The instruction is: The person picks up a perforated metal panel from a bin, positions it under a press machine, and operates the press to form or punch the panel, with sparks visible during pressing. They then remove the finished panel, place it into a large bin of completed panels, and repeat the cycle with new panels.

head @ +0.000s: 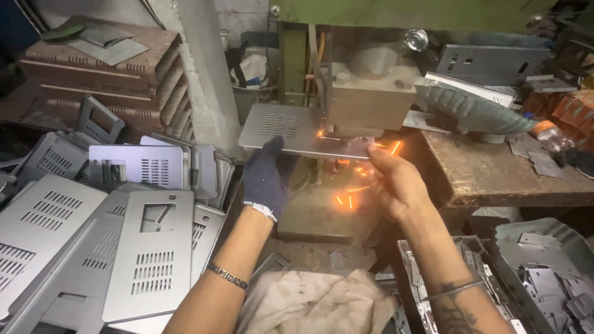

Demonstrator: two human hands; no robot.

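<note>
Grey sheet-metal panel point(291, 131), flat and thin, with two blocks of narrow slots punched through it, is held level under the boxy head of a welding machine point(370, 102). Its long axis runs left to right across the view. Orange sparks point(352, 195) scatter from its near right edge. Left hand point(267, 179), in a dark knitted glove, has its grip clamped on the panel's near edge from below. Right hand point(396, 182), bare, pinches the right end. Similar slotted panels point(151, 247) lie stacked at left; a worn wooden tabletop point(495, 176) stands at right.
</note>
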